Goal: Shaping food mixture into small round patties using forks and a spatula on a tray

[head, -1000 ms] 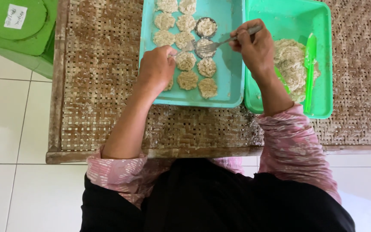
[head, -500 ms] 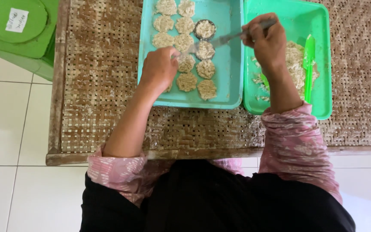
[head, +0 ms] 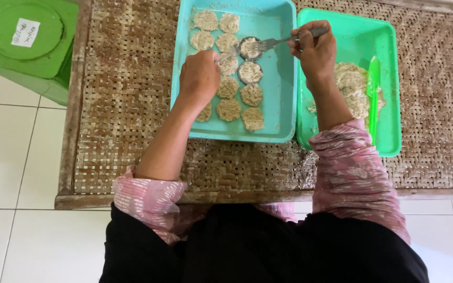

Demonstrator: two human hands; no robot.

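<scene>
A: Where's your right hand [head: 314, 50] at this moment?

B: Up over the seam between the turquoise tray [head: 281, 78] and the green tray [head: 389, 78], wrist bent down, forearm running back to your pink patterned sleeve [head: 352, 167]. Your fingers are curled tight around the handle of a metal fork [head: 276, 42], and the tines reach left into a small round mould [head: 248, 47] filled with pale mixture.

A: And your left hand [head: 199, 78]?

B: It sits knuckles-up over the turquoise tray's left half, arm angled in from the lower left. The fingertips point toward the mould and seem to steady it, but the back of your hand hides them, so I can't tell how closed that grip is.

A: What lies around them?

B: Rows of flat round patties [head: 229, 109] in the turquoise tray, a second filled mould [head: 250, 72] just below the first. The green tray holds a heap of mixture [head: 353, 89] and a green spatula [head: 373, 91]. Both trays rest on a woven table [head: 127, 120].
</scene>
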